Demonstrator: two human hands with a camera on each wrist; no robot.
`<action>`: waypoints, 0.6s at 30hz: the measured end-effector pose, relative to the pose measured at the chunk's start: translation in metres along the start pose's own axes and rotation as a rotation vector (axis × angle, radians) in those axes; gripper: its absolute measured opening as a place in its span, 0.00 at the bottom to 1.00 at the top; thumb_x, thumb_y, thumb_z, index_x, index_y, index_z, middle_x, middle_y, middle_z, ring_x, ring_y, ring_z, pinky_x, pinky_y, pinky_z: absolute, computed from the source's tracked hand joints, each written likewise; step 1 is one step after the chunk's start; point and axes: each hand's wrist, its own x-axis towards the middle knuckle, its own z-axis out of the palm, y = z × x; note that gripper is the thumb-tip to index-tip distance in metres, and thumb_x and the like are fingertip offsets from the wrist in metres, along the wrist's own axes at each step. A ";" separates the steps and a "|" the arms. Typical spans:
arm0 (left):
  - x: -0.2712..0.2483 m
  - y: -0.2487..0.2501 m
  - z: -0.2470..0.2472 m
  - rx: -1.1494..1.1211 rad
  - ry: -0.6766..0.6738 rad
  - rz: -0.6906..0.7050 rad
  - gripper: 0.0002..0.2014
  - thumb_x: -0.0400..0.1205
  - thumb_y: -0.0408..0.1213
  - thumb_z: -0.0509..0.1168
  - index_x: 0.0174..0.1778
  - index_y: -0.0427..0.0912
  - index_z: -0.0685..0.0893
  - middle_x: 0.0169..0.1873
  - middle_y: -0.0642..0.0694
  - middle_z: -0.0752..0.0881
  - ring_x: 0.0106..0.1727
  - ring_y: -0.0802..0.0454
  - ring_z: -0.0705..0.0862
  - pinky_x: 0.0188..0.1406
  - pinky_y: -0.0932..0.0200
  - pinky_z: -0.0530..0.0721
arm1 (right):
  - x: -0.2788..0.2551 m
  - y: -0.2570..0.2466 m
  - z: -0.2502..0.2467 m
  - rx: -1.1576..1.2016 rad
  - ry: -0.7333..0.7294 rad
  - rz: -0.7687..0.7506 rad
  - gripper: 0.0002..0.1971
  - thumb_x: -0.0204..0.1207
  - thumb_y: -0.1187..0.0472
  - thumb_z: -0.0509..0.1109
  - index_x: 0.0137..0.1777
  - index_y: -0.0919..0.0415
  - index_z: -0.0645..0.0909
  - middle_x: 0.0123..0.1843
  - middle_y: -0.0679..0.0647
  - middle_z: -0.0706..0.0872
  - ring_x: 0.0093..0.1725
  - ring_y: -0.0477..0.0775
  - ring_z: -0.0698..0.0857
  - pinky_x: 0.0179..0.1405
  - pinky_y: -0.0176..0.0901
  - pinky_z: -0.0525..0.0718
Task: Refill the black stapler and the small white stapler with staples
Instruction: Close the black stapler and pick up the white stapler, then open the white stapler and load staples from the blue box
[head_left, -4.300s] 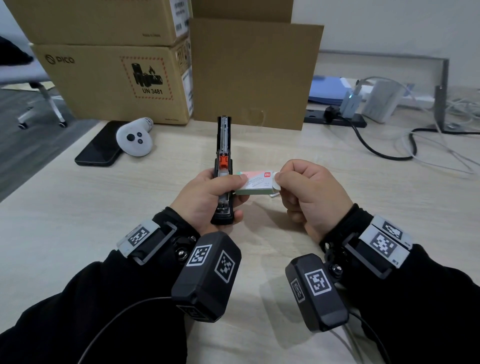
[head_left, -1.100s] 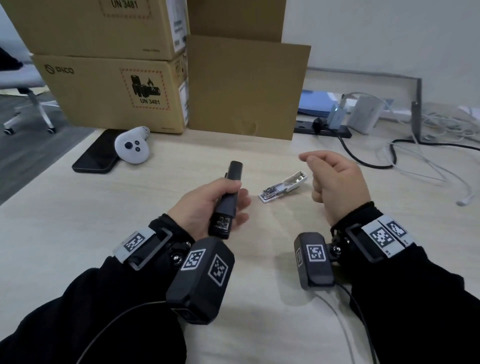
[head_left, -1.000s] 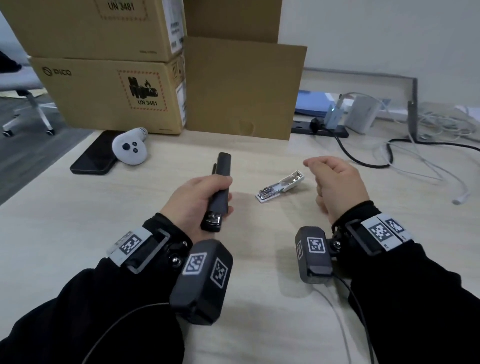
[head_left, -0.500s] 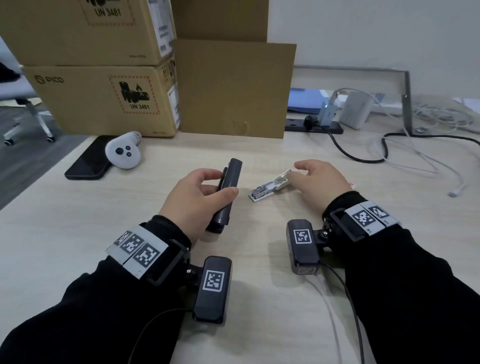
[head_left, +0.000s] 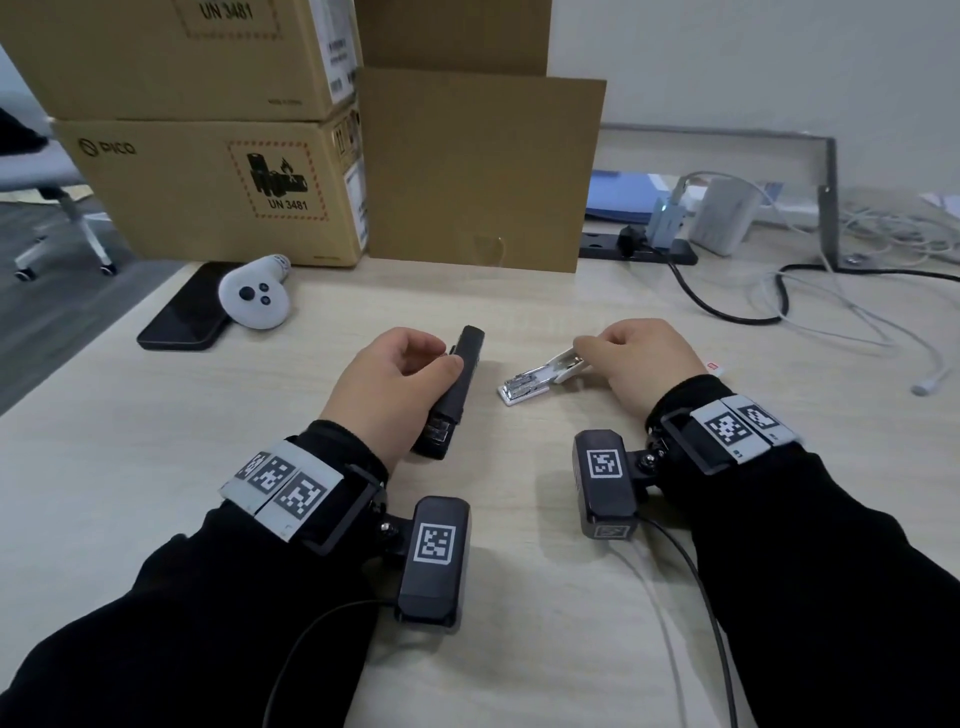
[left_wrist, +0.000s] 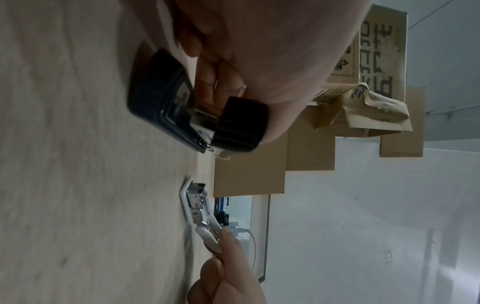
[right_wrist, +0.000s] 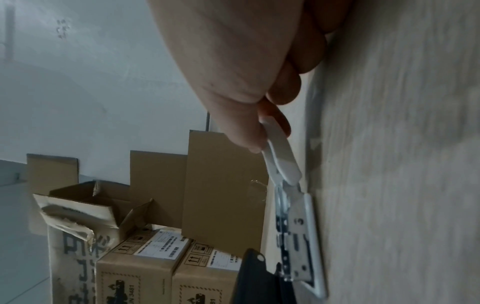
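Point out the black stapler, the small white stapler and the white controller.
black stapler (head_left: 460, 387), head view, middle of its black top.
small white stapler (head_left: 530, 378), head view, its exposed metal magazine.
white controller (head_left: 253, 300), head view, its round face near the buttons.

We see the head view evenly lit and sharp, with soft shadows under both wrists on the table (head_left: 156, 467) and bowed lines at the frame edges. Both wrist views are dimmer and grainy; the hands and nearby table surface are blurred there.
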 end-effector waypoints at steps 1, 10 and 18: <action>0.000 0.000 0.000 0.001 0.005 -0.001 0.04 0.80 0.42 0.71 0.49 0.50 0.86 0.42 0.51 0.92 0.39 0.51 0.89 0.35 0.54 0.86 | -0.001 0.001 0.000 0.055 0.021 -0.013 0.18 0.78 0.48 0.70 0.37 0.63 0.86 0.23 0.45 0.76 0.30 0.51 0.75 0.31 0.45 0.70; -0.015 0.019 -0.006 0.042 0.095 0.202 0.09 0.85 0.36 0.65 0.43 0.51 0.88 0.36 0.58 0.88 0.31 0.72 0.81 0.28 0.77 0.75 | -0.021 -0.011 0.003 0.622 -0.079 -0.133 0.13 0.76 0.51 0.75 0.31 0.54 0.87 0.24 0.50 0.67 0.23 0.48 0.62 0.22 0.38 0.61; -0.042 0.035 0.003 -0.065 -0.113 0.304 0.13 0.84 0.45 0.58 0.45 0.54 0.89 0.27 0.53 0.89 0.19 0.58 0.75 0.22 0.62 0.76 | -0.043 -0.048 0.006 0.891 -0.105 -0.253 0.11 0.76 0.52 0.69 0.33 0.52 0.82 0.19 0.44 0.69 0.19 0.47 0.63 0.21 0.38 0.61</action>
